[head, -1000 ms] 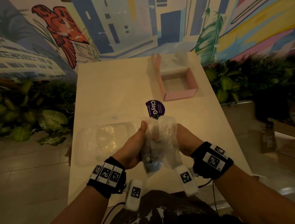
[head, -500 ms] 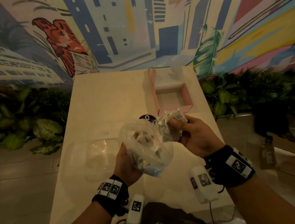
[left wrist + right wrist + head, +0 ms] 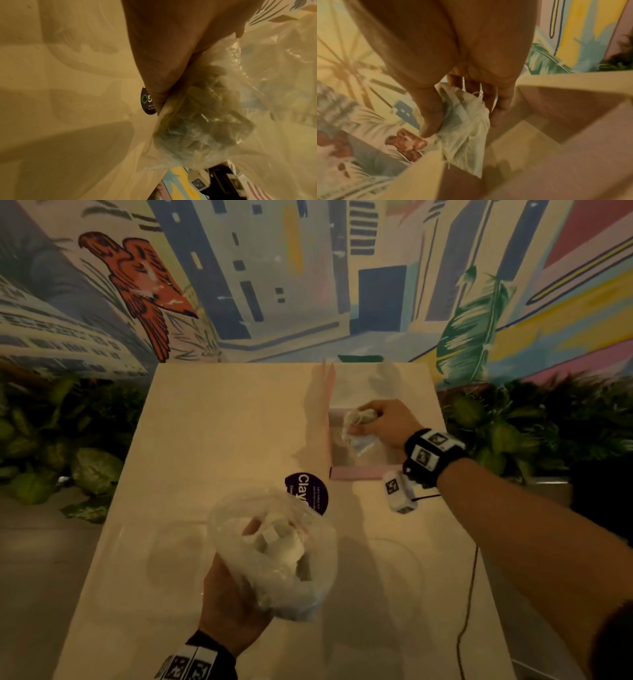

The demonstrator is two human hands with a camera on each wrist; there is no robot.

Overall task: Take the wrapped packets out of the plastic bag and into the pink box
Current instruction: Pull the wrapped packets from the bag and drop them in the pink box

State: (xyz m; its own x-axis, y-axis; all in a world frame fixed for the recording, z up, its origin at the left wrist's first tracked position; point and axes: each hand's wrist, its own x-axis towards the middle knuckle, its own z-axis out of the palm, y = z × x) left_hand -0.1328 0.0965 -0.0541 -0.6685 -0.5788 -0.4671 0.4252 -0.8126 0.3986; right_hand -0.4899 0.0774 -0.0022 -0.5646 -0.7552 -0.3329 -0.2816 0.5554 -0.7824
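Observation:
My left hand (image 3: 236, 597) grips the clear plastic bag (image 3: 274, 553) from below, near the table's front; pale wrapped packets (image 3: 274, 542) show through its open mouth. In the left wrist view the bag (image 3: 202, 121) bunches under my fingers (image 3: 159, 83). My right hand (image 3: 380, 419) is stretched out over the open pink box (image 3: 356, 472) at the far right of the table. It pinches a bunch of wrapped packets (image 3: 356, 422) just above the box's inside. In the right wrist view the packets (image 3: 465, 129) hang between thumb and fingers over the box wall (image 3: 565, 169).
A round dark purple sticker (image 3: 308, 491) lies on the cream table (image 3: 219, 440) between bag and box. The box's lid (image 3: 323, 392) stands up at its far left. Leafy plants (image 3: 534, 433) flank both table sides; a painted wall rises behind. A thin cable (image 3: 469, 587) trails off the right front.
My right hand pulled a bunch of packets out of the bag and carried it forward over the pink box. The left hand kept hold of the bag, now lower and nearer.

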